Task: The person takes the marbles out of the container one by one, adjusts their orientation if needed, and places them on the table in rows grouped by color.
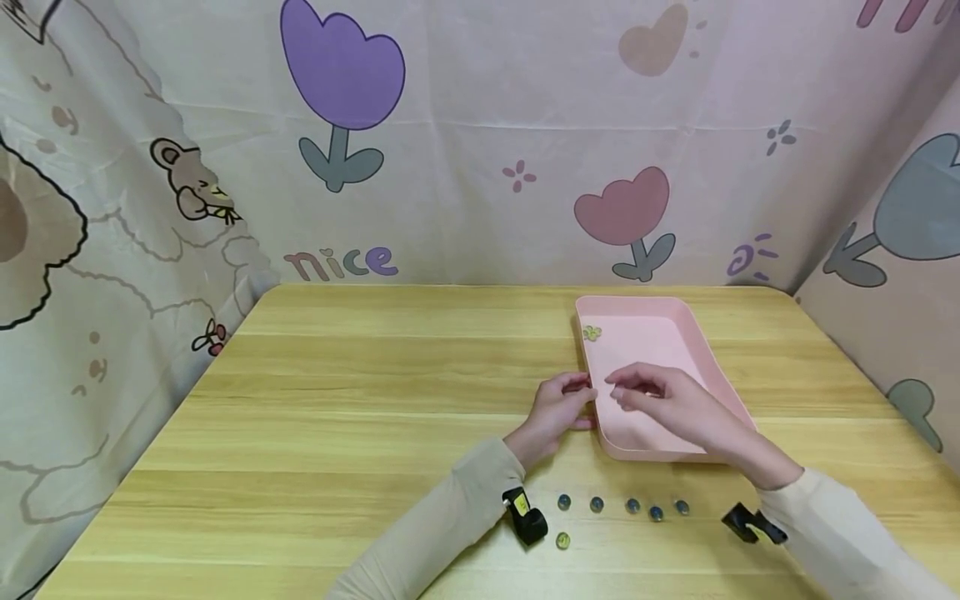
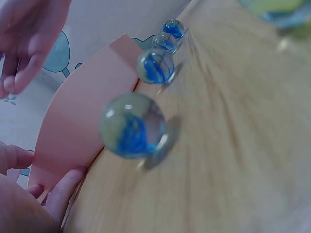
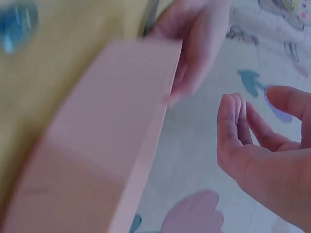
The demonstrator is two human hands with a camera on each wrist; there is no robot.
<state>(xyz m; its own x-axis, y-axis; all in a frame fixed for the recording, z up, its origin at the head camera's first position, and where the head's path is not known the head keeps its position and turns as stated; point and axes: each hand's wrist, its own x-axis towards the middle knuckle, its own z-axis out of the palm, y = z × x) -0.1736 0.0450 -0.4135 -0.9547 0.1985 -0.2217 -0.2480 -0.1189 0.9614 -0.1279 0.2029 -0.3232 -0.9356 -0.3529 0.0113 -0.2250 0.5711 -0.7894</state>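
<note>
A shallow pink tray (image 1: 652,456) lies on the table, with several small yellow-green marbles (image 1: 592,333) bunched against its far left wall. My left hand (image 1: 555,412) holds the tray's left side, fingertips at the rim and against the outer wall. Over the tray's near half hovers my right hand (image 1: 678,408), its fingers loosely bent and thumb apart, with nothing between them in the right wrist view. Several clear marbles with blue swirls (image 2: 133,126) form a row on the table just in front of the tray. Closer to me sits a single yellow-green marble (image 1: 563,541).
The wooden table (image 1: 360,417) extends left of the tray and meets a printed cloth backdrop (image 1: 465,183) at its back edge. Black wrist straps (image 1: 525,518) sit on both sleeves, the left one close to the marble row.
</note>
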